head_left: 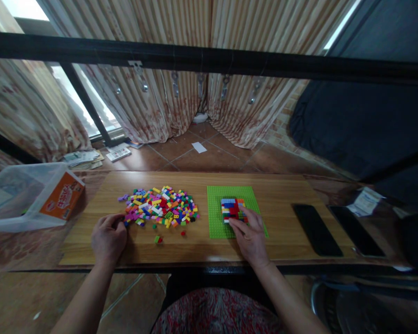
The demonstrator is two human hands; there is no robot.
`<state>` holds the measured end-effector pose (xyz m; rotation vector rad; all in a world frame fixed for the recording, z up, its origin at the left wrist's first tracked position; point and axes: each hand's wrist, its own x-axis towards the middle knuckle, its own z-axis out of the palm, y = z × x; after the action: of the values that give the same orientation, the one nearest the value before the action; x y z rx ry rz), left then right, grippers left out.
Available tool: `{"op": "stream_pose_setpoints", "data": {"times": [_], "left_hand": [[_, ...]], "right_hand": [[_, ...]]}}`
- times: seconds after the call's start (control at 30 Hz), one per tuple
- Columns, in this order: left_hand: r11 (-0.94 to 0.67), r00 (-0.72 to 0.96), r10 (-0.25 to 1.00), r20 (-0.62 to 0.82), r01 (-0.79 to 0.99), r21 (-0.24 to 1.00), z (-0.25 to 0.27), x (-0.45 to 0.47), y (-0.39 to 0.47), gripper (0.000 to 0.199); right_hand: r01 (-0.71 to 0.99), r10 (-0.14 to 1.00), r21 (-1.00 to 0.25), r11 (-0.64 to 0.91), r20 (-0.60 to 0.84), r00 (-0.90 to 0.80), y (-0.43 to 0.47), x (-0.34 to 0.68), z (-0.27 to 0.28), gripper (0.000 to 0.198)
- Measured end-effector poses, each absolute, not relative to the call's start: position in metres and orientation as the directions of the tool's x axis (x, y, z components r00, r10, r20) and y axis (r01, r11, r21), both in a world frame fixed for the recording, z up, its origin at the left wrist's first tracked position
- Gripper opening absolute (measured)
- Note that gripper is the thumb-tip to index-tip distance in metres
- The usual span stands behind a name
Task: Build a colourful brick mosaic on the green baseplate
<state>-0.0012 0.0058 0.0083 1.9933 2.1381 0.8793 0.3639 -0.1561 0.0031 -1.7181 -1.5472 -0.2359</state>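
Nearest, along the bottom edge of the frame, is the person's patterned clothing (216, 313). On the desk (181, 253) above it, two small stray groups of bricks, one green and red (158, 239), one red (183, 234), lie apart from the pile (160, 206) at centre left. The left hand (108, 239) rests at the pile's left edge; its fingertips are hidden, so I cannot tell whether its grip is clamped on a brick. The right hand (252, 236) reaches over the green plate (214, 227), right of centre, thumb and forefinger slightly apart at the build (232, 204) — a compact, many-coloured block; whether that grip clamps anything is unclear.

The build looks well begun, with many bricks joined, while most of the pile is loose. How many more it needs cannot be judged. The fingers cover its near right part, and its height and layers are hard to make out. The bin (17, 202) is cut off at the left; curtains (160, 106) hang beyond.
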Motion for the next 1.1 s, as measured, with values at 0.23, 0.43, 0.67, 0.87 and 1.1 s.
{"op": "stream_pose_setpoints", "data": {"times": [0.23,0.43,0.67,0.87,1.1], "left_hand": [[-0.021,-0.147,0.933,0.329,0.888,0.459,0.010,0.000,0.004,0.029],[-0.022,-0.149,0.933,0.328,0.884,0.466,0.009,0.000,0.004,0.027],[-0.021,-0.151,0.937,0.316,0.876,0.481,0.012,0.002,0.003,0.026],[-0.034,-0.136,0.940,0.313,0.876,0.481,0.015,0.002,0.001,0.027],[-0.018,-0.155,0.942,0.299,0.864,0.504,0.016,0.003,0.001,0.027]], "right_hand": [[0.921,0.770,-0.389,0.026,0.596,0.230,-0.158,0.363,-0.005,0.020],[0.955,0.789,-0.295,-0.016,0.583,0.193,-0.160,0.360,-0.005,0.022],[0.968,0.837,-0.251,-0.005,0.529,0.141,-0.164,0.358,-0.004,0.031],[0.952,0.826,-0.307,0.002,0.537,0.172,-0.166,0.361,-0.004,0.033],[0.851,0.737,-0.526,-0.009,0.572,0.361,-0.176,0.354,0.013,0.036]]}}
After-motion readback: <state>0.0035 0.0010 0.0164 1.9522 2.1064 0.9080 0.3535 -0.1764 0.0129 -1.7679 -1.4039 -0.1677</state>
